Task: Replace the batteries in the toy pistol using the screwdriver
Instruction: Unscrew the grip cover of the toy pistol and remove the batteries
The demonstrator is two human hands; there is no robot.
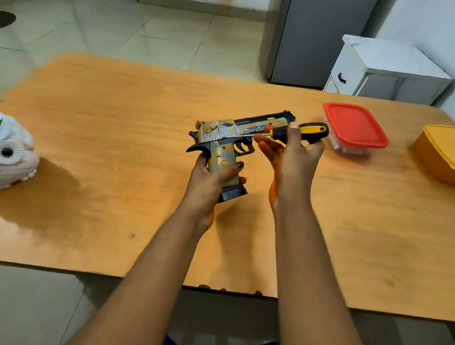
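**Toy pistol and screwdriver held above table, centre of frame**

Left hand (214, 176) grips the toy pistol (224, 146) by its handle, fingers curled round it, barrel pointing toward the upper right. Right hand (294, 158) holds the screwdriver (301, 131) across the pistol's barrel, thumb pressed on the yellow-black handle, remaining fingers loosely spread beneath. Both items are clear of the table (110, 128). A red-lidded container (355, 128) sits just right of the screwdriver.
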